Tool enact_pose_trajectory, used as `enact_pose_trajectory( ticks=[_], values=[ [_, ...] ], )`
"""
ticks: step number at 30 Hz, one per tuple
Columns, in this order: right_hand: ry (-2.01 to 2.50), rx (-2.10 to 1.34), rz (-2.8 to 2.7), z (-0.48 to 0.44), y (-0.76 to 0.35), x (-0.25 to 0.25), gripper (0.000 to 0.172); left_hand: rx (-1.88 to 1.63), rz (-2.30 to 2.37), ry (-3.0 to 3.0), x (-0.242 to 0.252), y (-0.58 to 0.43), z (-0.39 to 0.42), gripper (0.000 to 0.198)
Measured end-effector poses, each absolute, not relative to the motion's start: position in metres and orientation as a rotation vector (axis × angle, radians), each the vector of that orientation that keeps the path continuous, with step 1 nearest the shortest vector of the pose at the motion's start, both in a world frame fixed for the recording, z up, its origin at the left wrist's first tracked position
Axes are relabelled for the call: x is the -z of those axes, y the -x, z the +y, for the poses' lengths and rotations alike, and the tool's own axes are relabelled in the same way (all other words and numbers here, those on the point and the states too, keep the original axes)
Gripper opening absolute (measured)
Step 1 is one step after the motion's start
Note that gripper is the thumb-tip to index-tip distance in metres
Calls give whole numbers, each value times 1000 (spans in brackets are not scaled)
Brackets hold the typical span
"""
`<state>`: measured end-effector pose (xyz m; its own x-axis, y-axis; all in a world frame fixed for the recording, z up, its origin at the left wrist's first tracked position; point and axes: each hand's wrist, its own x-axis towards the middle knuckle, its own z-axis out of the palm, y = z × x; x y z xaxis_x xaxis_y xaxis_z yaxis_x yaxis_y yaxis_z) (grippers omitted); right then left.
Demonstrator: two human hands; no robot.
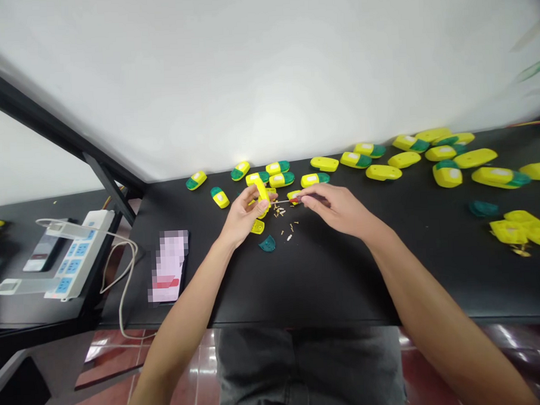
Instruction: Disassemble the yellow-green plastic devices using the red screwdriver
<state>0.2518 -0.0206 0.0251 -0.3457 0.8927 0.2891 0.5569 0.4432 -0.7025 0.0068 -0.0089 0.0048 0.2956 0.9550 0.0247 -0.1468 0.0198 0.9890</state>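
Yellow plastic oval casing (261,194) held on end above the black tabletop (327,271), slim screwdriver (290,200) meeting it from the right.
The left hand (243,220) pinches the casing's lower half between fingers and thumb, long axis nearly upright. The right hand (337,208) grips the red-handled screwdriver in bunched fingertips; its shaft lies level, tip pointing left at the casing beside the left thumb, touching as far as I can tell. The casing looks glossy, plain yellow, no green cap. Beneath the hands lie small loose screws (285,224), a yellow shell half (257,227) and a teal cover (267,244).
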Motion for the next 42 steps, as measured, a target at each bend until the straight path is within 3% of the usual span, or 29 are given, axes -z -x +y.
enact_pose_trajectory(
  ticks=[3, 8, 14, 19, 24, 28, 42],
  values=[
    [1269, -700, -2098, -21, -251, -26, 37, -1052, 901, -1250, -6, -6, -9, 58],
    [1186, -672, -2001, -21, -252, -23, 16, -1032, 921, -1243, -6, -6, -10, 66],
    [1286, -726, -2104, -22, -252, -24, 36, -1047, 937, -1220, -5, -6, -8, 64],
    [1247, -724, -2030, -21, -256, -23, 20, -1022, 940, -1210, -5, -7, -9, 63],
    [1297, -716, -2108, -20, -257, -25, 37, -1024, 934, -1206, -5, -8, -9, 61],
    [1269, -804, -2039, -19, -260, -26, 23, -1023, 939, -1207, -2, -8, -9, 58],
    [1239, -796, -2030, -20, -262, -28, 30, -1061, 973, -1204, 1, -8, -7, 58]
  ],
)
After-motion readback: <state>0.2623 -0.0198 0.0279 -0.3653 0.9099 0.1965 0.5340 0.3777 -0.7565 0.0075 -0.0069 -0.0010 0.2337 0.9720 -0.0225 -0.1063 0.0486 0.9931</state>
